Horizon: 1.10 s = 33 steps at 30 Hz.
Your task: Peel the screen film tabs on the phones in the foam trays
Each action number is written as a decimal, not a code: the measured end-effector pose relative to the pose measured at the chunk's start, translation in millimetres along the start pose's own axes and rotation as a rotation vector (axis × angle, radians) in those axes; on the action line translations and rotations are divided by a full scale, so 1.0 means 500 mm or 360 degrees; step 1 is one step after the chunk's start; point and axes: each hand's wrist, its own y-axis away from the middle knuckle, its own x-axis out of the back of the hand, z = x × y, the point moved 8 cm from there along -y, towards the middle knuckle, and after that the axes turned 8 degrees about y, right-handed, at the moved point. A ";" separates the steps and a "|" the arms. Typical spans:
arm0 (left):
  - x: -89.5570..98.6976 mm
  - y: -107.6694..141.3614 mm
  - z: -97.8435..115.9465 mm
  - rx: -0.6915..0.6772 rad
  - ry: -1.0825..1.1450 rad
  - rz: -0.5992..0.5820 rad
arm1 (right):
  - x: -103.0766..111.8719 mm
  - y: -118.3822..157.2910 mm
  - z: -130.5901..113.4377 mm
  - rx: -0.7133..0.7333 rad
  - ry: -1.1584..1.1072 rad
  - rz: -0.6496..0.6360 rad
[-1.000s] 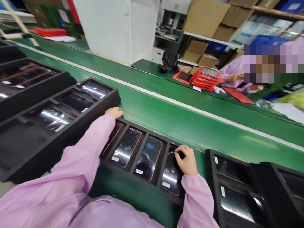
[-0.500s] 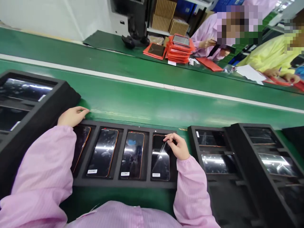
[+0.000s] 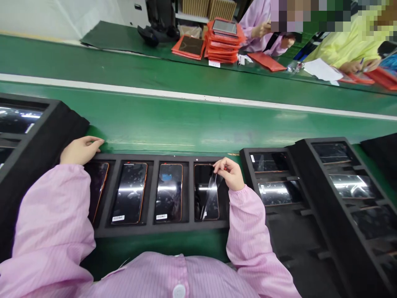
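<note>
My right hand (image 3: 230, 173) pinches the upper corner of a clear protective film (image 3: 210, 198). The film is partly lifted off the screen of the rightmost phone (image 3: 199, 182) and hangs slanted across it. That phone lies in a slot of a black foam tray (image 3: 151, 230). Two more phones, the middle one (image 3: 169, 192) and another to its left (image 3: 129, 192), lie face up with white labels at their lower ends. My left hand (image 3: 81, 150) rests at the tray's far left corner, fingers loosely stretched and holding nothing, above a phone (image 3: 98, 186) partly covered by my sleeve.
Stacked black trays with phones stand at left (image 3: 46, 136) and right (image 3: 322, 165). Behind a white strip (image 3: 186, 96) on the green table, red sleeves (image 3: 221, 49) are piled. Across from me, one person in pink (image 3: 252, 20) and one in yellow (image 3: 338, 41) work.
My right hand has pulled the film further up and over, so it now folds away from the phone's lower end and label. My left hand stays at the tray corner. The view has shifted.
</note>
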 end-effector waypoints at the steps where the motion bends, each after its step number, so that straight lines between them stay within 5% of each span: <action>1: 0.000 0.000 0.001 -0.0003 -0.0002 0.0001 | 0.000 0.002 -0.003 -0.0005 0.0023 0.0008; 7: 0.004 0.001 0.002 -0.0003 -0.0056 0.0015 | -0.003 0.013 -0.042 0.0064 0.0372 -0.0075; 16: 0.005 0.001 0.003 0.0013 -0.0067 -0.0008 | -0.031 0.035 -0.031 -0.0483 -0.0144 -0.0300; 23: 0.005 0.004 0.004 -0.0013 -0.0071 -0.0005 | -0.071 0.038 -0.027 -0.0554 -0.0252 -0.0134; 33: 0.002 0.001 0.005 -0.0091 -0.0066 -0.0005 | -0.067 0.049 0.016 -0.0839 -0.0357 0.0045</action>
